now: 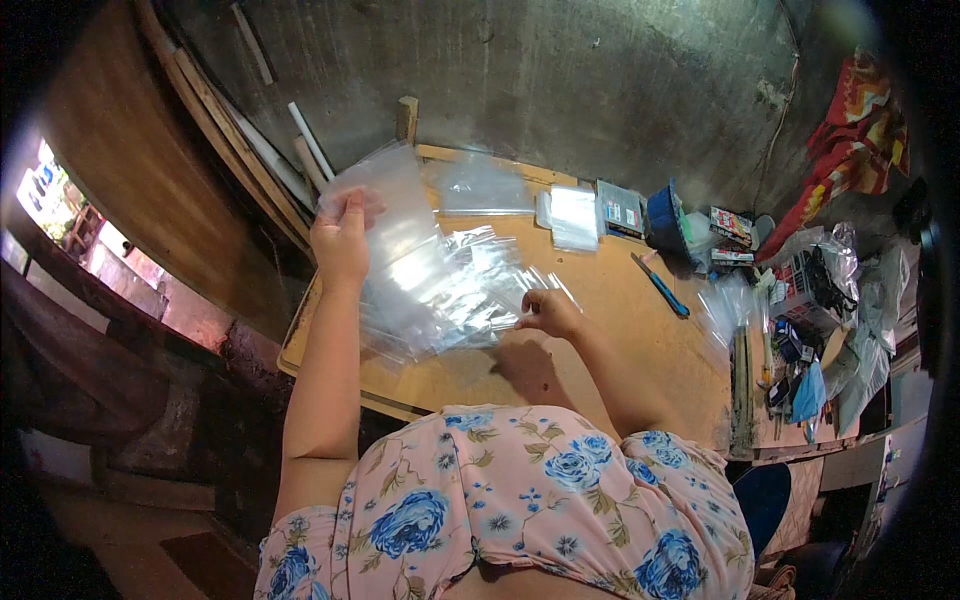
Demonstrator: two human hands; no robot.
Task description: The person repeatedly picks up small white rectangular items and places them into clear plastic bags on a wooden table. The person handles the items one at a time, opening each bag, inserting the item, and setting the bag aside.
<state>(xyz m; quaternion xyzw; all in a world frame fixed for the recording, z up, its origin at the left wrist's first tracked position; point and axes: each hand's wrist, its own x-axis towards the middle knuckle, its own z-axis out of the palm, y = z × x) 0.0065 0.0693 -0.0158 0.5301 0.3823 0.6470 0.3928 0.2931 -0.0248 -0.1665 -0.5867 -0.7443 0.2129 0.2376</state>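
Observation:
My left hand is raised over the left side of the table, its thumb and fingers pinching the upper edge of a clear plastic bag. The bag hangs slanting down to the right, over a loose pile of shiny clear plastic bags. At the right edge of this pile is my right hand, lifted a little above the tabletop, with its shadow below. Its fingers are curled, and a gap shows between thumb and fingertips. Bag edges lie just behind it.
Flat clear bags and a white-looking stack of small bags lie along the table's back. A grey box, a blue basin and a blue utility knife are further right. A cluttered basket stands beyond.

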